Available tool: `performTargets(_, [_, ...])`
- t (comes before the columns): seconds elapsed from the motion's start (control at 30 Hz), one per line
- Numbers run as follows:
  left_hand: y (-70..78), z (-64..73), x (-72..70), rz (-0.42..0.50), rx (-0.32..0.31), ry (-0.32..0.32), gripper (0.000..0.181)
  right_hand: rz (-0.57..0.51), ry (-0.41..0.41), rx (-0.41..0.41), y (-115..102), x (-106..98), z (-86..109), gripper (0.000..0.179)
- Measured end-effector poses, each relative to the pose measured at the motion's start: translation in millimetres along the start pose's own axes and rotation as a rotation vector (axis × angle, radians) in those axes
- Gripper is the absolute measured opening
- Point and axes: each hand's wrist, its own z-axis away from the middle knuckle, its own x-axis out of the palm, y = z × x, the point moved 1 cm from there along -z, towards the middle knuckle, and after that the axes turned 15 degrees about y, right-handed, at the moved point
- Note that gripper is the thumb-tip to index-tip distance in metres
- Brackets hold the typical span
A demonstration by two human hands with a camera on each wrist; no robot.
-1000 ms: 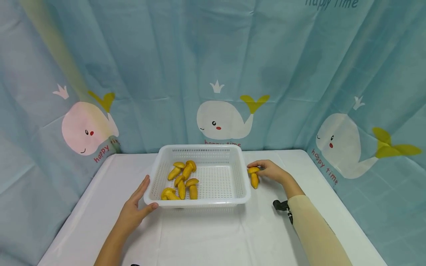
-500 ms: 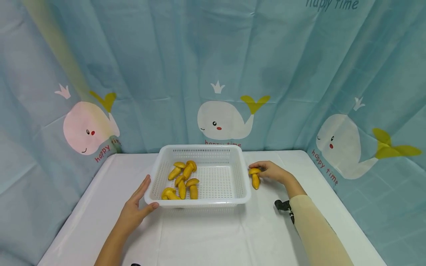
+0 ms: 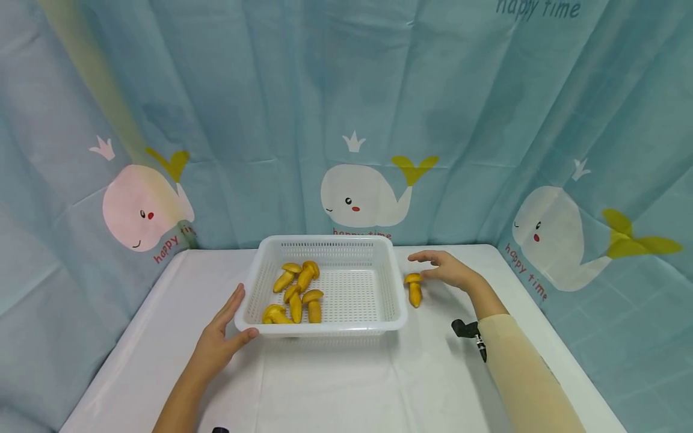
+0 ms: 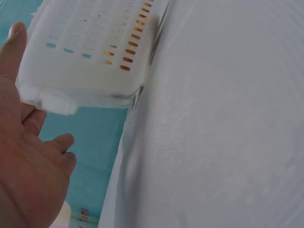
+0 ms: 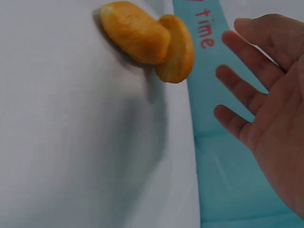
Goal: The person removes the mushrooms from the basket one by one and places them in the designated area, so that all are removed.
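A yellow mushroom [image 3: 414, 290] lies on the white tablecloth just right of the basket, its cap toward the back. Above and to the right of it hovers my right hand [image 3: 452, 270], fingers spread and holding nothing; the right wrist view shows a gap between the fingers and the mushroom [image 5: 137, 33]. My left hand [image 3: 216, 346] rests against the left side of the white plastic basket [image 3: 346, 328], with the thumb at its front left corner and the fingers along the side. Inside the basket, on its left half, lie several yellow mushrooms [image 3: 313, 307].
A blue curtain [image 3: 260, 120] printed with whales surrounds the table's back and sides. Beneath the right sleeve [image 3: 522, 367] a black wrist-worn device [image 3: 465, 329] sticks out. White tablecloth [image 3: 325, 385] extends in front of the basket.
My right hand has let go of the mushroom beside the basket and risen slightly to the right, its fingers opening. The left hand and the basket stay in place.
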Motion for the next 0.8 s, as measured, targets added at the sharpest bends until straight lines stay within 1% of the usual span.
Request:
performTargets(0.17, [-1.1,0.0,0.1,0.020,0.011,0.005,0.097,0.061,0.035,-0.032,-16,-10,3.5,0.045])
performTargets(0.37, [1.1,1.0,-0.6,0.019,0.004,-0.001,0.097,0.089,0.070,-0.041,-43,-22,6.2,0.047])
performTargets(0.43, [1.7,0.4,-1.1,0.019,0.001,-0.002,0.097,0.079,0.077,-0.042,-53,-25,5.7,0.048])
performTargets(0.6, [1.9,-0.7,-1.8,0.021,0.003,-0.003,0.096,0.082,0.085,-0.064,-74,-30,2.6,0.049])
performTargets(0.8, [1.8,0.6,-1.2,0.024,-0.002,-0.007,0.096,0.113,0.084,-0.102,-97,-31,-0.2,0.048])
